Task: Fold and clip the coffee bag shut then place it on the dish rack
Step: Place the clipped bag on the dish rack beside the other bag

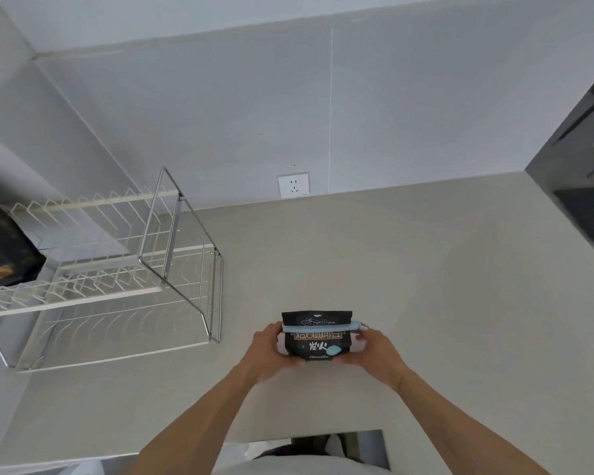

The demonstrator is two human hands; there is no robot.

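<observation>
A pale grey wall (220, 108) runs across the back of the room, meeting a second wall at the left corner, and below it a broad beige countertop (408, 275) fills most of the view. A dark appliance or cabinet (583, 173) stands at the counter's right end; what it is I cannot tell.

On the left part of the counter sits the dish rack (117, 269), a two-level frame of chrome bars with cream-coloured wire slots, its lower tray resting on the surface. A dark bag-like package (4, 248) stands on the rack's upper level at the far left edge, partly cut off.

Two bare forearms reach in from the bottom of the view toward the middle of the counter. Between them is the coffee bag (318, 337), black with white and gold lettering, upright and well to the right of the rack. The left hand (271, 349) grasps the bag's left side, fingers curled round it, and the right hand (374, 351) grips its right side the same way.

A white wall socket (293, 184) is set just above the counter's back edge, behind the bag.

A long light-blue clip (321, 328) lies across the bag just below its folded top, reaching from edge to edge.
</observation>
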